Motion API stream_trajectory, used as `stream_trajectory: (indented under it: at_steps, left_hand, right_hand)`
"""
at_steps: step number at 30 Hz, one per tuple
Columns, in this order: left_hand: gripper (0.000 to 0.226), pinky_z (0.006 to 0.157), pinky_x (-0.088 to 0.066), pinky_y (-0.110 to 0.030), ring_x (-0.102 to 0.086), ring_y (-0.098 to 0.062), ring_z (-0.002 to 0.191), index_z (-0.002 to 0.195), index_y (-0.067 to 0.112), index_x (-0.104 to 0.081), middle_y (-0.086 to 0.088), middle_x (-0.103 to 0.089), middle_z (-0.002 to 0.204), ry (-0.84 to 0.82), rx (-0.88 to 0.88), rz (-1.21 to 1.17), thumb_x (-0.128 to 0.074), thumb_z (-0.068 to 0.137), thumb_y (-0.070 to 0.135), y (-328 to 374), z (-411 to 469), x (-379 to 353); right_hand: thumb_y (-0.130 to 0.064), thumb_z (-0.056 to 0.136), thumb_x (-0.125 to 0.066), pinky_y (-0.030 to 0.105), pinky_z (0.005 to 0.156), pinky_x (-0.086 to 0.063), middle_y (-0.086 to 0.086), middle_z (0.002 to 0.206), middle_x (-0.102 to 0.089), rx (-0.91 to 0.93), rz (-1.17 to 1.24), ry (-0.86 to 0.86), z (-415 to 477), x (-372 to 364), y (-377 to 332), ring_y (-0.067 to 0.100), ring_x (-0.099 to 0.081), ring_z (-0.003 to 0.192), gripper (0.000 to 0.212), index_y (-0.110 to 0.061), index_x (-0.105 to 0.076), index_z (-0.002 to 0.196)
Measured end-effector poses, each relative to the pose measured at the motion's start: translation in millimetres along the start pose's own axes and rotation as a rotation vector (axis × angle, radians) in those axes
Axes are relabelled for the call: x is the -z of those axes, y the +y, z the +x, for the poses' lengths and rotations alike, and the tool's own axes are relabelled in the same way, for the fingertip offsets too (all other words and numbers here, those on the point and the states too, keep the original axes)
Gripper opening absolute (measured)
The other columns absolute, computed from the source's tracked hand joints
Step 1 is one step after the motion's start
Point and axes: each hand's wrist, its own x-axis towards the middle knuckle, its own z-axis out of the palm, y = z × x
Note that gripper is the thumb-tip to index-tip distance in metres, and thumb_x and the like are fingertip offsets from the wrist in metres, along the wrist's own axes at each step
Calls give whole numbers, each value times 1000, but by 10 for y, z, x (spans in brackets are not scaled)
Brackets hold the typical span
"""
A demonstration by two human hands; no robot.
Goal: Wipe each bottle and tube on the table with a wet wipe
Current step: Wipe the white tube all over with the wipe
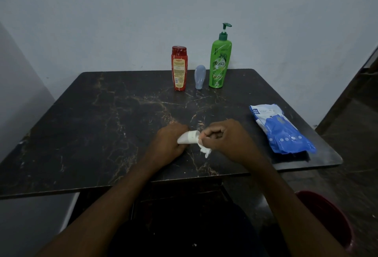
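Observation:
My left hand (169, 143) grips a small white tube (189, 137) low over the dark marble table (92, 123), cap end pointing right. My right hand (223, 137) pinches a crumpled white wet wipe (204, 150) against the tube's cap; part of the wipe hangs below my fingers. At the table's far edge stand a red bottle (179, 68), a small grey-blue tube (199, 77) on its cap, and a tall green pump bottle (219, 60).
A blue and white pack of wet wipes (280, 129) lies at the table's right side near the edge. A red bin (327, 217) sits on the floor at the lower right. A pale wall stands right behind the bottles.

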Motion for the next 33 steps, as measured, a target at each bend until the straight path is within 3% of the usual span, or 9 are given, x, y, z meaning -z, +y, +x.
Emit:
stream_trajectory:
  at_steps: [4, 8, 11, 15, 18, 22, 25, 28, 33]
  left_hand:
    - [4, 67, -52, -41, -61, -18, 75, 87, 14, -65, 1, -65, 81, -9, 5, 4, -65, 83, 15, -8, -6, -8]
    - [5, 67, -51, -39, -61, -17, 75, 87, 16, -65, 2, -65, 81, -14, 14, 8, -64, 82, 17, -14, -1, -7]
    - [3, 66, -50, -38, -60, -16, 74, 86, 16, -64, 2, -63, 80, -12, 4, 17, -65, 83, 16, -22, 3, -14]
    - [4, 66, -49, -37, -60, -18, 74, 85, 17, -62, 2, -63, 79, -14, 0, 17, -65, 82, 15, -24, -2, -10]
    - [2, 65, -48, -36, -60, -18, 72, 84, 16, -63, 2, -63, 78, -1, 6, 21, -64, 82, 16, -23, 0, -25]
    - [5, 64, -48, -37, -60, -18, 73, 84, 18, -62, 3, -62, 78, -3, 12, 8, -65, 82, 15, -30, -7, -28]
    - [3, 64, -49, -39, -60, -18, 73, 84, 17, -63, 2, -63, 79, -5, 16, 10, -64, 82, 15, -40, -1, -43]
    - [2, 64, -49, -39, -59, -16, 72, 84, 17, -62, 3, -62, 78, -6, 19, 7, -64, 83, 16, -58, -1, -49]
    - [4, 64, -49, -36, -59, -16, 72, 84, 15, -63, 2, -64, 78, 12, 8, 5, -66, 82, 12, -46, 2, -47]
  right_hand:
    - [-12, 77, -75, 11, 58, -45, -11, 69, -71, -2, 8, 62, 24, 12, -18, 0, -62, 61, 10, -21, -79, 81]
    - [-19, 76, -76, 24, 63, -53, -7, 73, -73, 7, -21, -12, 29, 14, -14, 8, -66, 65, 10, -28, -78, 81]
    - [-13, 77, -75, 18, 59, -49, -8, 69, -72, 14, 6, 61, 50, 17, -37, 3, -63, 60, 10, -22, -79, 78]
    - [-17, 76, -75, 25, 63, -53, -7, 73, -73, 40, -96, -43, 48, 38, -54, 7, -65, 65, 8, -23, -79, 80]
    - [-13, 78, -75, 17, 60, -49, -7, 73, -73, 24, -10, 41, 70, 37, -69, 4, -65, 64, 8, -19, -79, 80]
    - [-16, 76, -74, 18, 62, -47, -8, 72, -73, 45, -156, -13, 71, 28, -55, 5, -64, 66, 9, -24, -78, 78]
    - [-15, 77, -76, 15, 62, -49, -9, 73, -73, 22, -13, -15, 81, 40, -58, 3, -65, 66, 6, -21, -79, 80]
    - [-14, 77, -75, 8, 58, -41, -13, 69, -68, 17, -72, 41, 88, 31, -48, -4, -59, 62, 9, -22, -78, 78]
    - [-15, 77, -76, 14, 59, -46, -7, 70, -72, 32, 1, -3, 102, 21, -42, 0, -61, 60, 7, -22, -79, 78]
